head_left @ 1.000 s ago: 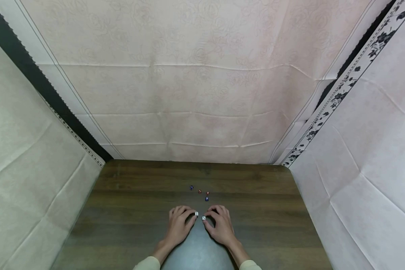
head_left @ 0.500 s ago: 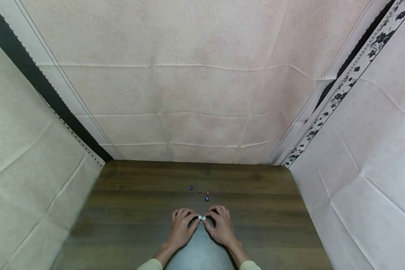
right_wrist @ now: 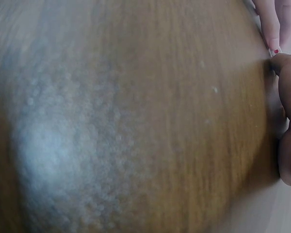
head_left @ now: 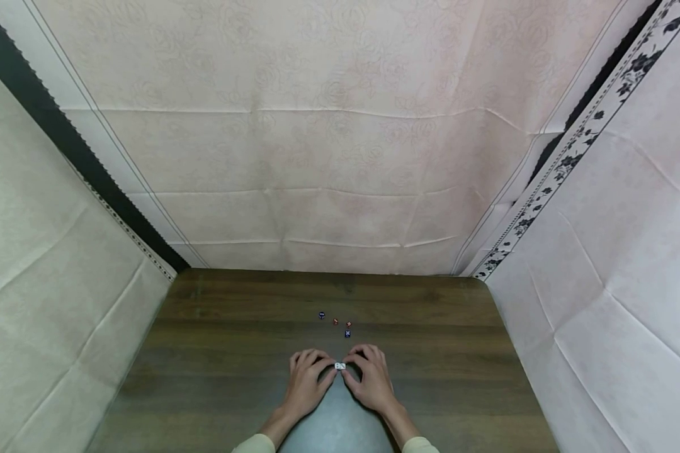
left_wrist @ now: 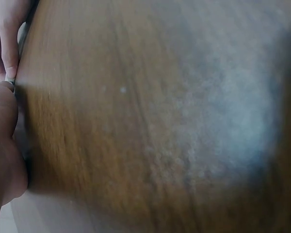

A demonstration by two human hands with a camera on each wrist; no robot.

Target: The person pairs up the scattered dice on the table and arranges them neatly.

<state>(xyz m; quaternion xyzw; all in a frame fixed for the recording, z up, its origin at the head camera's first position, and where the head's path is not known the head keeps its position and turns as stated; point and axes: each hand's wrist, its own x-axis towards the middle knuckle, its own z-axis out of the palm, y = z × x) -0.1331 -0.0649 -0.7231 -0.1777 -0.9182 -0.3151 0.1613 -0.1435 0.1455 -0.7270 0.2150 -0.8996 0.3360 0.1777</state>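
Note:
Two white dice sit side by side between the hands in the head view. My left hand (head_left: 306, 382) pinches the left white die (head_left: 337, 366) between thumb and index finger. On the other side, my right hand (head_left: 371, 381) pinches the right white die (head_left: 342, 366) the same way. The dice stand right against each other, low over the wooden table. In the right wrist view a red pip shows on a white die (right_wrist: 276, 51) at the fingertips. The left wrist view has both hands at its left edge, with the dice mostly hidden by fingers.
Beyond the hands lie several small dice: a dark blue one (head_left: 322, 315), a red one (head_left: 335, 321), another red one (head_left: 349, 324) and a blue one (head_left: 347, 334). The wooden table (head_left: 215, 352) is bordered by pale cloth (head_left: 317, 157) at the back and sides.
My left hand has moved right and slightly toward the body with its white die, bringing it up against the other. The right hand and the coloured dice have stayed in place.

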